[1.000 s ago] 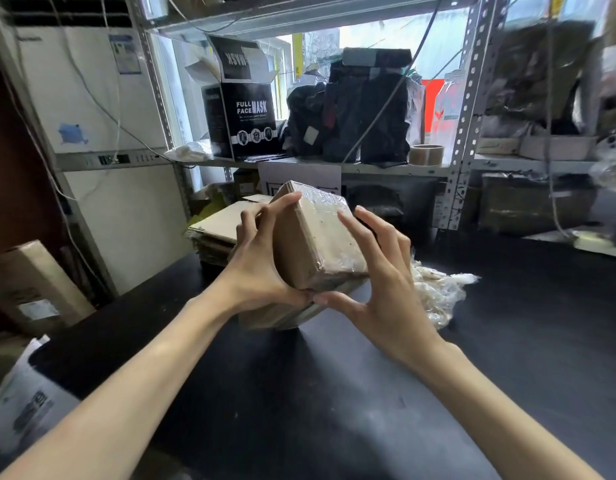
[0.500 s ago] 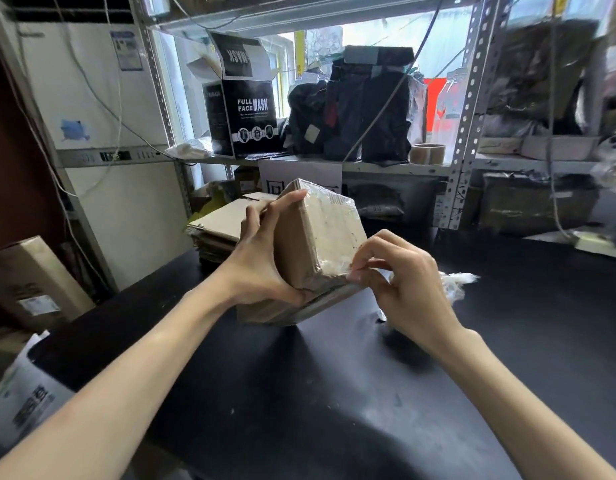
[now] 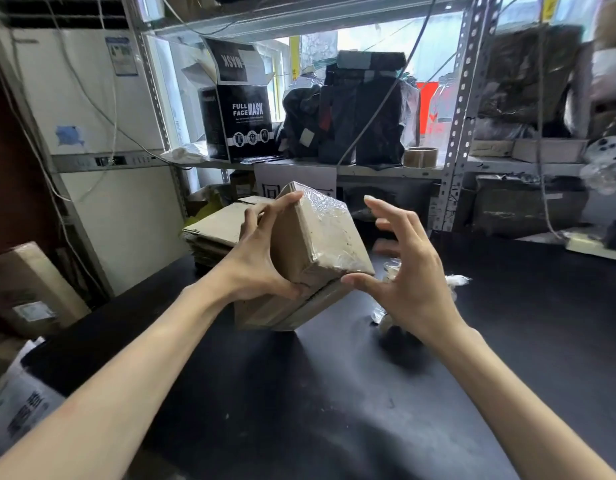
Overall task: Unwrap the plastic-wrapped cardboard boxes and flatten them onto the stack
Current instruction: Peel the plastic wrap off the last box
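Note:
A plastic-wrapped bundle of cardboard boxes (image 3: 320, 237) stands tilted on one corner above the black table (image 3: 334, 393). My left hand (image 3: 261, 265) grips its left side, index finger on the top corner and thumb under the near corner. My right hand (image 3: 407, 271) hovers just right of the bundle with fingers spread; its thumb tip touches the lower right corner. Behind my left hand lies the stack of flattened cardboard (image 3: 216, 226). Crumpled clear plastic wrap (image 3: 452, 282) lies on the table, mostly hidden behind my right hand.
A metal shelf (image 3: 368, 168) at the back carries a black mask box (image 3: 240, 119), dark packages and a tape roll (image 3: 420, 156). A white cabinet unit (image 3: 102, 133) stands at the left. A brown carton (image 3: 25, 289) leans at the lower left.
My right hand, which pinched the wrap at the bundle's lower right corner half a second ago, has let go and spread its fingers. The left hand keeps its grip.

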Available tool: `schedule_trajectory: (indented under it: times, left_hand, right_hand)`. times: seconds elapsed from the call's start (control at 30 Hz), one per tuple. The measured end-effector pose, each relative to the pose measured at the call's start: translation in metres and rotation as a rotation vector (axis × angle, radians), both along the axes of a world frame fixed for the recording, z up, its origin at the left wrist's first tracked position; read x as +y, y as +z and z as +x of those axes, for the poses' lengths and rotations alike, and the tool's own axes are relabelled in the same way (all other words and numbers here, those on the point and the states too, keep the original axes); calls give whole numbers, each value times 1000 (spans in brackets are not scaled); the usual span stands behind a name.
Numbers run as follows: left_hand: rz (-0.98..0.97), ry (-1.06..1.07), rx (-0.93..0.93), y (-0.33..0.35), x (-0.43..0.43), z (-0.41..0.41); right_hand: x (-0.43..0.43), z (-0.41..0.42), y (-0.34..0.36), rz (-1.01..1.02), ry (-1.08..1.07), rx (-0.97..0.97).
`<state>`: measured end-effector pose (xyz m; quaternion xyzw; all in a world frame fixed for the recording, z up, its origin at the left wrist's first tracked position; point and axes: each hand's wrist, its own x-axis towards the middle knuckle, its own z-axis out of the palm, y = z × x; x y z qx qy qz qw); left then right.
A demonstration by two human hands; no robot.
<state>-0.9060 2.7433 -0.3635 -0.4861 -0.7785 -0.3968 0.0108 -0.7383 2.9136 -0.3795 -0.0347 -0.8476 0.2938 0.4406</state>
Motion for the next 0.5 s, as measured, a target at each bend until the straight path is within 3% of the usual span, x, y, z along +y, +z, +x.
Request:
schedule_trajectory:
  times: [0.07, 0.17, 0.5]
  left_hand:
    - [-7, -11, 8, -1, 4, 1]
    - [-15, -1, 13, 0, 8, 1]
    - [-30, -3, 39, 1, 11, 2]
  right_hand:
    - [8, 0, 2, 67, -21, -57]
    - [18, 0, -3, -28, 96, -108]
    - [19, -2, -9, -33, 81, -53]
